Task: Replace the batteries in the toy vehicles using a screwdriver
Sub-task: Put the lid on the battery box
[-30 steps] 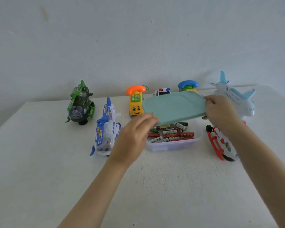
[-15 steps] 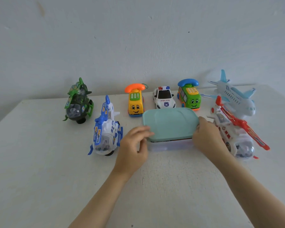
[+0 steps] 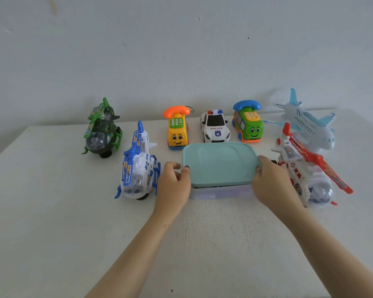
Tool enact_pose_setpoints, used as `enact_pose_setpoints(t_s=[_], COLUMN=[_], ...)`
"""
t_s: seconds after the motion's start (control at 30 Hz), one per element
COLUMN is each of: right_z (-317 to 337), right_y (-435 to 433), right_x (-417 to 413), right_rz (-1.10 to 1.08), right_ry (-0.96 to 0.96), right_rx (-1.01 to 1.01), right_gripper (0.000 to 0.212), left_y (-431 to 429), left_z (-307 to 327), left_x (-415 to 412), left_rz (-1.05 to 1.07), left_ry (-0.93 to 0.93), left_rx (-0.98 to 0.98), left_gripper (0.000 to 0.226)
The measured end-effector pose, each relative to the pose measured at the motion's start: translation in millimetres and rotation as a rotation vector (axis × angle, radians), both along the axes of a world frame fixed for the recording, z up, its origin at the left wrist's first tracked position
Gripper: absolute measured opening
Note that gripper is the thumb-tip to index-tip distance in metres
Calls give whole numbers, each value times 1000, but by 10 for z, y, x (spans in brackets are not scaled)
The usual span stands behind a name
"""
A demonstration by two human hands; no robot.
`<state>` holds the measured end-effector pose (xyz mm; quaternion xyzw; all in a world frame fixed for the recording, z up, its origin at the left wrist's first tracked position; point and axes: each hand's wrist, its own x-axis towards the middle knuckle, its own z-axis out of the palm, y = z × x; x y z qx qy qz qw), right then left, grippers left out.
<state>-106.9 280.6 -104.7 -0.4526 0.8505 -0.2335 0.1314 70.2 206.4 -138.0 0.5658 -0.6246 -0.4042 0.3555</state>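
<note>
head view. left hand (image 3: 172, 186) and right hand (image 3: 271, 183) grasp the teal lid (image 3: 220, 164) by its two short edges, fingers (image 3: 185, 171) curled onto the rim. the lid lies flat on the clear box (image 3: 222, 193); contents hidden. no screwdriver in view.

toy vehicles ring the fingers:
- blue helicopter (image 3: 138, 168) just outside the left fingers
- red helicopter (image 3: 304, 175) just outside the right fingers; touching the hand or not, cannot tell
- yellow phone car (image 3: 178, 131), police car (image 3: 215, 127) and green phone car (image 3: 249, 123) beyond the fingers, near the lid's far edge
- green helicopter (image 3: 101, 132) and pale airplane (image 3: 308, 125) well apart, far corners

risks, my judgement: nothing holds the box down, so a tight lid could drag the box up, then let it drop and spill. the right hand is crowded, and a sideways swing could catch the red helicopter's rotor. a lid pushed away from the fingers could bump the three cars.

surface: white table (image 3: 73, 233), matt, faintly textured, one dark speck near its front edge. room: plain pale wall (image 3: 181, 50) close behind, a few scuffs, soft even light.
</note>
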Motion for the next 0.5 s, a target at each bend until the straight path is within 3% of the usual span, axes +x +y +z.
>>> enact_pose_setpoints(t_s=[0.5], right_z=[-102], right_y=[387], right_x=[79], right_rz=[-23], right_ry=[-198], right_rx=[-151], right_gripper=[42], left_y=[225], left_z=[46], left_x=[233], left_rz=[-8], left_ry=[14], left_rx=[103], left_gripper=[9])
